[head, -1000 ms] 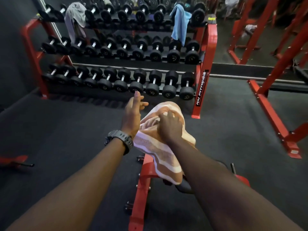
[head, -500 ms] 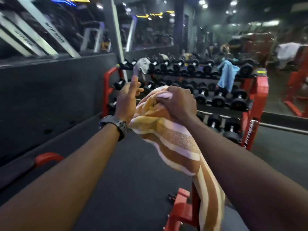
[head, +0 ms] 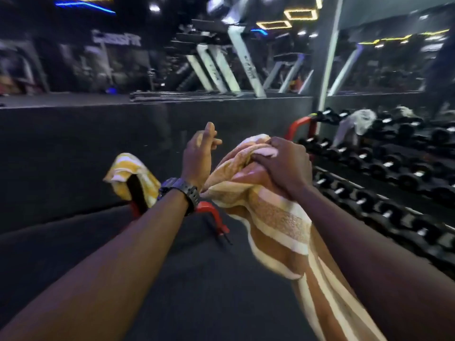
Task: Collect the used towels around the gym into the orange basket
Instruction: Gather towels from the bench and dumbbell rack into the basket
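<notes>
Between the two outstretched arms, at chest height over the dark rubber gym floor [head: 197, 279], the fingers [head: 264, 157] of the right hand [head: 283, 166] curl tightly round a bunched fold of the orange, tan and cream striped terry towel [head: 275, 217]. Gathering the cloth at one point lets the long tail hang down under the forearm, off the floor, so it can be carried one-handed. The left hand [head: 198, 156] is empty, held edge-on just beside the bundle with its fingers straight and slightly spread and the thumb raised; it looks free either to steady the load or to take the next piece. A black digital wristwatch [head: 183, 191] sits on that wrist.

Farther out, beyond the left wrist, a yellow and white striped towel [head: 128, 168] is draped over the upper end of a black padded bench with a red steel frame [head: 211, 212], probably left there by a user; it seems the nearest item yet to be picked up. Along the right edge of the floor runs a red rack of black dumbbells [head: 384, 168], with a pale grey cloth [head: 354, 124] slung over its top row, likely another one to gather.

No orange basket shows anywhere in view, so the held towel has yet to be dropped off, and collection appears to be at an early or middle stage.
</notes>
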The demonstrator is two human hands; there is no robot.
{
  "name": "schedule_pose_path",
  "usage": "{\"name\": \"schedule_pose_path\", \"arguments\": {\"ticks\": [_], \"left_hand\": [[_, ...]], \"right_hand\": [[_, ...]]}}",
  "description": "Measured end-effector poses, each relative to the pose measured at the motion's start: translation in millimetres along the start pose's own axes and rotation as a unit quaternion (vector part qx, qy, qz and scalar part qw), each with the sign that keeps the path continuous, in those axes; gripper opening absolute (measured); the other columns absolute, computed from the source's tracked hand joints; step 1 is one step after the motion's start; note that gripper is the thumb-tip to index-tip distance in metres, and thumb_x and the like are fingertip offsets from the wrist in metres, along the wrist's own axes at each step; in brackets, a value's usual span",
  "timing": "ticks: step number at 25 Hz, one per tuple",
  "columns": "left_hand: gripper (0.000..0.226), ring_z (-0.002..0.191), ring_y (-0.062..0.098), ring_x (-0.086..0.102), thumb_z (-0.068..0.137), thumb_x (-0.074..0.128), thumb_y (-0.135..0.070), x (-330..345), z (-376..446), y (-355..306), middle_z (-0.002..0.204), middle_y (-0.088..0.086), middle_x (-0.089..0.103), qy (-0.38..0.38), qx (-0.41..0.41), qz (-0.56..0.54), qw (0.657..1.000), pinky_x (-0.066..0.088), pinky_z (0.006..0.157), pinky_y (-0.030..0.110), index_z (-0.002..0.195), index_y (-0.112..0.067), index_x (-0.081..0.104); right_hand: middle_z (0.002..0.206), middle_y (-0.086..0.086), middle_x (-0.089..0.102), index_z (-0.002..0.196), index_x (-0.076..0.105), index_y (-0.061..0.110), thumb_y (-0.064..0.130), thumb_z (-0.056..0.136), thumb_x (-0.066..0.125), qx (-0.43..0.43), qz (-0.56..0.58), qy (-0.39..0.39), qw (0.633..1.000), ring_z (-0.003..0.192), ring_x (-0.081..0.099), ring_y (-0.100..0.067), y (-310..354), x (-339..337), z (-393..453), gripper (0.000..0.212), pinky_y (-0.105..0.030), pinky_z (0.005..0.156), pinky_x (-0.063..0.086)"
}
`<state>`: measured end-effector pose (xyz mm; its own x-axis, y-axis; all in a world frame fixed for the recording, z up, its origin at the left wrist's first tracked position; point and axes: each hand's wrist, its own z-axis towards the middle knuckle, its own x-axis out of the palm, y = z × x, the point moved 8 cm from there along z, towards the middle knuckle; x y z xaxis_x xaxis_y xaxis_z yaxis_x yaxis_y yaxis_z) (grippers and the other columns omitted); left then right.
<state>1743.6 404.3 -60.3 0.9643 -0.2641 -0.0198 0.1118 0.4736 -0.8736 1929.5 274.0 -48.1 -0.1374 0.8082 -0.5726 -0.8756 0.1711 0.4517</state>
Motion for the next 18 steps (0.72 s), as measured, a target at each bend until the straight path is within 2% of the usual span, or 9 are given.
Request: {"name": "schedule_pose_path", "arguments": {"ticks": [4, 7, 11, 15, 18], "left_hand": [[0.064, 0.096, 0.018, 0.068, 0.076, 0.041, -0.078, -188, 33, 66, 0.102, 0.008, 0.075, -0.111, -0.054, 0.030, 0.992, 0.049, 0.088, 0.037, 0.097, -0.023, 0.067], [0.059, 0.094, 0.022, 0.069, 0.080, 0.041, -0.075, -269, 44, 103, 0.103, 0.012, 0.075, -0.150, -0.082, 0.040, 0.984, 0.050, 0.087, 0.041, 0.091, -0.022, 0.066], [0.065, 0.101, 0.021, 0.069, 0.080, 0.035, -0.079, -322, 74, 151, 0.104, 0.005, 0.075, -0.178, -0.119, 0.057, 0.975, 0.051, 0.094, 0.042, 0.102, -0.026, 0.066], [0.061, 0.102, 0.017, 0.066, 0.096, 0.032, -0.065, -334, 124, 191, 0.108, 0.005, 0.072, -0.194, -0.116, 0.055, 0.973, 0.049, 0.086, 0.035, 0.114, -0.016, 0.064], [0.070, 0.097, 0.015, 0.066, 0.090, 0.032, -0.070, -338, 173, 223, 0.108, 0.003, 0.072, -0.220, -0.138, 0.055, 0.964, 0.049, 0.081, 0.034, 0.119, -0.015, 0.064]], "right_hand": [[0.105, 0.003, 0.075, 0.111, 0.069, 0.035, 0.060, 0.078, 0.069, -0.027, 0.025, 0.098, 0.995, 0.096, 0.070, -0.029, 105, 151, -7, 0.041, -0.039, 0.078, 0.056], [0.104, -0.001, 0.073, 0.111, 0.068, 0.033, 0.054, 0.083, 0.065, -0.077, 0.000, 0.158, 0.984, 0.094, 0.069, -0.032, 160, 238, -13, 0.035, -0.041, 0.075, 0.055], [0.104, -0.004, 0.071, 0.112, 0.066, 0.035, 0.048, 0.085, 0.061, -0.119, -0.003, 0.208, 0.971, 0.093, 0.068, -0.034, 202, 332, 2, 0.030, -0.039, 0.068, 0.050], [0.099, -0.002, 0.068, 0.107, 0.066, 0.033, 0.043, 0.085, 0.061, -0.121, 0.035, 0.223, 0.967, 0.089, 0.066, -0.033, 208, 404, 40, 0.024, -0.035, 0.066, 0.041], [0.100, -0.001, 0.067, 0.107, 0.065, 0.033, 0.044, 0.085, 0.063, -0.132, 0.056, 0.244, 0.959, 0.091, 0.066, -0.033, 215, 460, 78, 0.025, -0.035, 0.067, 0.041]]}}
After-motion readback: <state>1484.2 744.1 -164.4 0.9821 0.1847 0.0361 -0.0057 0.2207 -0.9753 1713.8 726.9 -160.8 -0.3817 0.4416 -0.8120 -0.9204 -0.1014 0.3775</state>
